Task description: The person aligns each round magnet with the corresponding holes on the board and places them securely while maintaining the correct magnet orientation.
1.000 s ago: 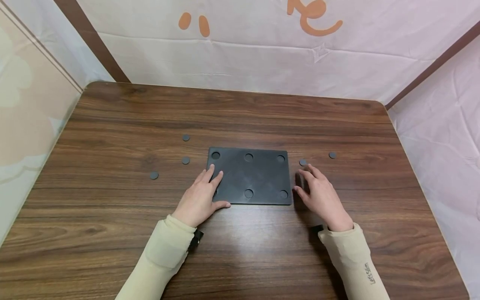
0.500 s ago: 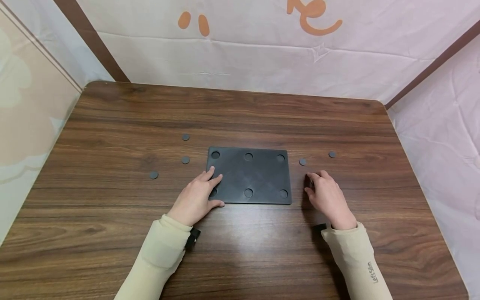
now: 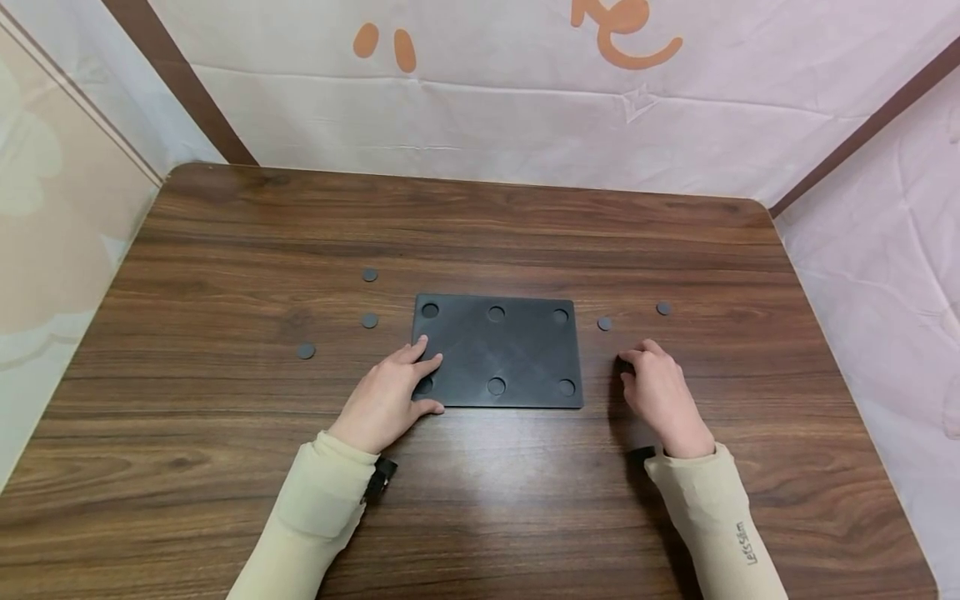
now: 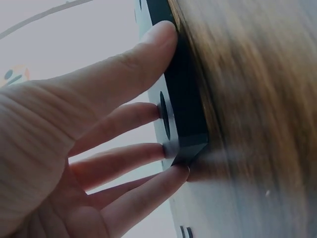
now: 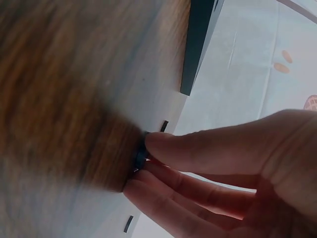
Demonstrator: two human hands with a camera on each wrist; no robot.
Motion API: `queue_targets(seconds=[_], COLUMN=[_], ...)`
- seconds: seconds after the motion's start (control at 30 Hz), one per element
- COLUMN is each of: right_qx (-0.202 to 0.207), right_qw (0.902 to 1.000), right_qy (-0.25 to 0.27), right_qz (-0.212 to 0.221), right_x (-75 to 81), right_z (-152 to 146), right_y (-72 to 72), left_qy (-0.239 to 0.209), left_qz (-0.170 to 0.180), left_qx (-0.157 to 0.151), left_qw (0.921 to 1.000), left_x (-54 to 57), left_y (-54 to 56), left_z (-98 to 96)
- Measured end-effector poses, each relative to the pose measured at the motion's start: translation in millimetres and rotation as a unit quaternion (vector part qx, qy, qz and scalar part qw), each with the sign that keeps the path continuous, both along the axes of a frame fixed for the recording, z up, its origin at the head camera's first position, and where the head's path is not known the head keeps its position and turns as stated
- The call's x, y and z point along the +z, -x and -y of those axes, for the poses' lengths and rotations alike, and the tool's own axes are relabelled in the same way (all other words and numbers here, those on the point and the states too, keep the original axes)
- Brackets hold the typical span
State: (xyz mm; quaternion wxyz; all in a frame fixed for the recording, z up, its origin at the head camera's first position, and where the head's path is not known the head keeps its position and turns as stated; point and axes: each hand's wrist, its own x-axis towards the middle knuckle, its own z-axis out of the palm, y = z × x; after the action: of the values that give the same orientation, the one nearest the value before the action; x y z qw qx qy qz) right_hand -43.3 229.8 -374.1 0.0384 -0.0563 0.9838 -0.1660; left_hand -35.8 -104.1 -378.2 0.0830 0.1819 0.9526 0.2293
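A flat black rectangular plate (image 3: 498, 348) with several shallow round recesses lies on the table. My left hand (image 3: 381, 402) rests at its front left corner, thumb along the front edge and fairly straight fingers spread over the left side. In the left wrist view, fingertips (image 4: 157, 112) touch the plate by one recess. To the right of the plate, my right hand (image 3: 662, 398) is down at the table. Its thumb and fingers pinch a small dark disc (image 5: 140, 154) in the right wrist view; the head view hides that disc.
Left of the plate lie three loose dark discs, a far one (image 3: 370, 275), a middle one (image 3: 369, 321) and a near one (image 3: 306, 352). Two more, one close (image 3: 604, 323) and one farther (image 3: 663, 308), lie right of it. Fabric walls (image 3: 495, 125) stand behind the wooden table (image 3: 495, 225).
My right hand has moved right, away from the plate, and its fingers have drawn together low over the table. The left hand has slid slightly left, uncovering more of the near left recess.
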Motion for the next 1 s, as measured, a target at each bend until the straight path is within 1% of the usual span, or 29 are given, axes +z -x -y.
queue_targets(seconds=[0.33,0.53,0.73,1.0], right_qx=[-0.010,-0.016,-0.014,-0.004], right_qw=[0.9995,0.9993,0.9985,0.9984], right_qy=[0.011,0.012,0.020,0.038], right_qz=[-0.026,-0.031,-0.048,-0.040], right_x=[-3.4,-2.5,-4.9,-4.3], right_z=[-2.3,-2.3,-2.6,-2.3], right_y=[0.3,0.8,1.4,2.0], left_qy=[-0.007,-0.009,-0.015,-0.019], left_qz=[-0.005,-0.007,-0.007,-0.001], left_qx=[0.001,0.000,0.003,0.008], left_qw=[1.0000,0.9999,0.9999,0.9998], left_x=[-2.6,-2.7,-2.5,-1.3], left_y=[-0.5,-0.5,-0.4,-1.8], left_z=[-1.1,-1.5,-2.0,-2.0])
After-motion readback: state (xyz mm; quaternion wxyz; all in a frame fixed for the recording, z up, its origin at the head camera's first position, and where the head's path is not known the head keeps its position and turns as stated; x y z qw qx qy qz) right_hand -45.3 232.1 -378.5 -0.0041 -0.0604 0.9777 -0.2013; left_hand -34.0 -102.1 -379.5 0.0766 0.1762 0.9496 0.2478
